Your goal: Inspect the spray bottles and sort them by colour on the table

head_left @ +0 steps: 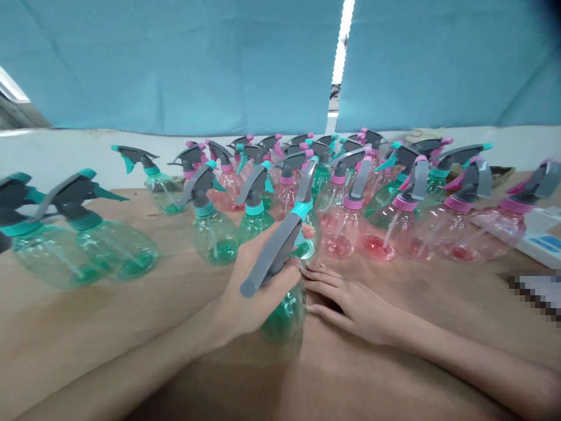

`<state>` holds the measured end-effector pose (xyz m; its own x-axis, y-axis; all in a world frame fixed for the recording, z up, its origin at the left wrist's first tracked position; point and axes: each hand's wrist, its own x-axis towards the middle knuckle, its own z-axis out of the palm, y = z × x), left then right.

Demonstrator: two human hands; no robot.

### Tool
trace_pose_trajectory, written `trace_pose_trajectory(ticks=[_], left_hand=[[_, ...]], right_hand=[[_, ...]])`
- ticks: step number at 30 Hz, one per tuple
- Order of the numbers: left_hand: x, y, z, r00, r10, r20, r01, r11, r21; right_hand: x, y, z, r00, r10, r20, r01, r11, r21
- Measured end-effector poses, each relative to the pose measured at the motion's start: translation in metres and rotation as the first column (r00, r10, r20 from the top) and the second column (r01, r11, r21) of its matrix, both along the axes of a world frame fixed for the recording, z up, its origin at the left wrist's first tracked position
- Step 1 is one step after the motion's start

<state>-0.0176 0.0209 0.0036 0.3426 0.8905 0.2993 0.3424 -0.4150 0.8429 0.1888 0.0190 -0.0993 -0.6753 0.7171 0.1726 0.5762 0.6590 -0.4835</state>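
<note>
My left hand [252,275] is wrapped round the neck of a green spray bottle [284,313] with a grey trigger head [272,254], standing on the brown table [131,316]. My right hand [350,301] lies beside it, fingers stretched out, fingertips touching the bottle's side. Just behind stand several more bottles: green ones [214,234] toward the left and pink ones [342,231] toward the right.
Two green bottles [100,248] lie tilted at the left edge. A white box with blue print [543,237] sits at the right, next to a blurred patch. A white ledge and blue curtain [175,64] close the back.
</note>
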Motion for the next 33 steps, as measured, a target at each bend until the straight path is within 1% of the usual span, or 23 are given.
trace_pose_trajectory(ticks=[5, 11, 19, 26, 33], left_hand=[[0.0016, -0.0002, -0.0002, 1.0, 0.003, 0.005, -0.003, 1.0, -0.007], [-0.001, 0.001, -0.0026, 1.0, -0.024, 0.01, 0.025, 0.999, -0.03], [-0.0047, 0.0015, -0.0099, 1.0, -0.008, -0.02, 0.008, 0.999, -0.031], [-0.0031, 0.0008, -0.0057, 0.999, -0.012, -0.041, 0.011, 1.0, -0.016], [-0.0017, 0.0015, -0.0032, 1.0, -0.022, -0.013, 0.022, 1.0, -0.014]], right_hand=[[-0.0008, 0.0004, 0.0023, 0.999, -0.003, 0.045, 0.003, 1.0, 0.005], [-0.0002, 0.001, 0.0, 1.0, 0.005, -0.018, -0.005, 1.0, 0.011], [-0.0003, 0.0008, 0.0002, 0.999, 0.008, -0.038, -0.008, 1.0, 0.008], [-0.0006, 0.0008, 0.0008, 1.0, 0.008, -0.018, -0.008, 1.0, 0.012], [-0.0007, 0.0008, -0.0006, 0.999, 0.009, -0.047, -0.008, 1.0, 0.005]])
